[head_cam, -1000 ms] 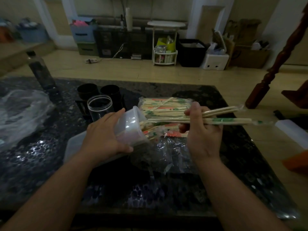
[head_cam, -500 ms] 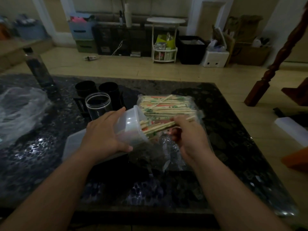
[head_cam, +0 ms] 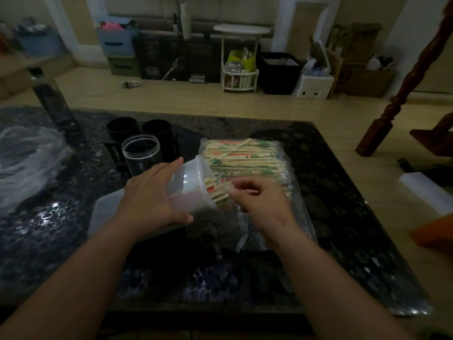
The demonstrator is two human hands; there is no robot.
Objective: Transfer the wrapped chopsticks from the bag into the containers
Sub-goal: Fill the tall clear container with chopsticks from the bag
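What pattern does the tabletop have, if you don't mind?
The tabletop is dark speckled stone, clearest in the head view.

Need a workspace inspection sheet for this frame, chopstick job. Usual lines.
Surface: dark speckled stone tabletop, glossy.
Job's things: clear plastic bag of wrapped chopsticks lying flat; translucent plastic tub tilted toward it, chopstick ends at its mouth; clear round jar upright; two black cups behind.
Clutter: crumpled clear plastic sheet, far left; dark bottle.
Grips: left hand holds the tub; right hand at the chopstick ends, fingers curled, hold unclear.
Cables: white power strip and lead on the floor.
Surroundings: white shelf stand, black bin, white foam box, turned wooden post.
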